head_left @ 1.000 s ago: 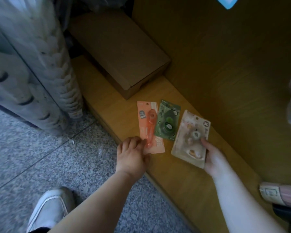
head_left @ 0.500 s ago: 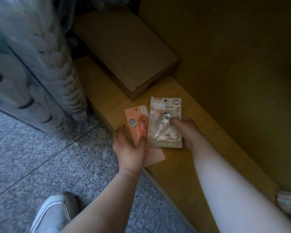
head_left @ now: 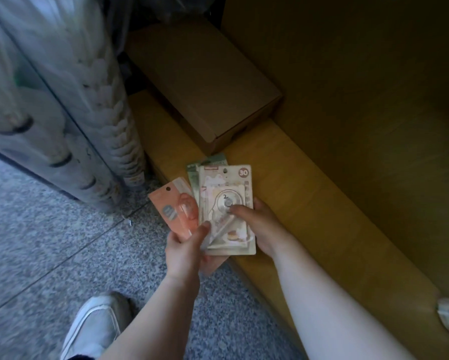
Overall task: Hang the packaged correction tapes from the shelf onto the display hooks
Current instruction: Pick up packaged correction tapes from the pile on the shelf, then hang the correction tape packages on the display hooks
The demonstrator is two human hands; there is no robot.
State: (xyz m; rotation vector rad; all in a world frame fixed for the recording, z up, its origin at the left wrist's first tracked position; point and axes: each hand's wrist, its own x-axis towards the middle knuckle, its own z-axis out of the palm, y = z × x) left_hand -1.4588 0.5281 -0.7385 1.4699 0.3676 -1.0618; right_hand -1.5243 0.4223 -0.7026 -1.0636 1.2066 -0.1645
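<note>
Centre frame, over wooden shelf (head_left: 309, 193): left hand (head_left: 184, 253) grips orange packet (head_left: 171, 211); right hand (head_left: 259, 224) holds cream packet (head_left: 226, 193) stacked on green packet (head_left: 192, 168).

**Left grip** (head_left: 185, 252): centre of frame, back of hand to camera; thumb pressed on the front of the orange pack (head_left: 171, 203), fingers curled behind it. Forearm bare, entering from bottom centre.

**Right grip** (head_left: 261, 227): just right of the left; thumb laid on the face of the cream pack (head_left: 227, 188), fingers behind. Forearm bare, entering from lower right.
</note>
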